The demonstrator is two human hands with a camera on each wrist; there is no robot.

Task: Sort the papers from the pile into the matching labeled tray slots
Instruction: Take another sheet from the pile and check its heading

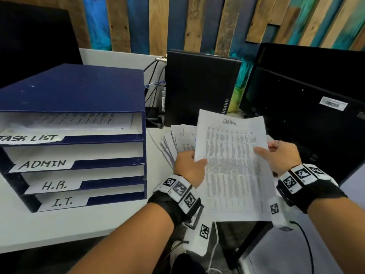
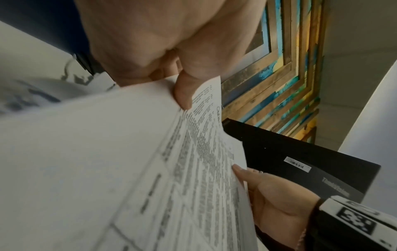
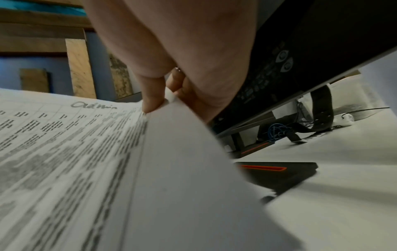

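I hold a printed sheet [image 1: 231, 167] with "Admin" handwritten at its top above the desk, right of centre. My left hand [image 1: 190, 165] pinches its left edge, thumb on top [image 2: 182, 91]. My right hand [image 1: 276, 155] pinches the right edge [image 3: 154, 100]. Behind the sheet, a fanned pile of papers [image 1: 177, 141] lies on the desk. To the left stands a blue tray stack [image 1: 79, 91] with slots labelled TASK LIST [image 1: 29, 138], ADMIN [image 1: 43, 164], H.R. [image 1: 54, 185] and I.T. [image 1: 63, 201]. The top slot has paper in it.
A black computer tower [image 1: 199, 86] stands behind the pile, with cables [image 1: 154, 82] beside it. A black monitor [image 1: 308, 99] leans at the right. Another dark screen [image 1: 33, 40] is behind the trays. The white desk [image 1: 59, 228] has its front edge near me.
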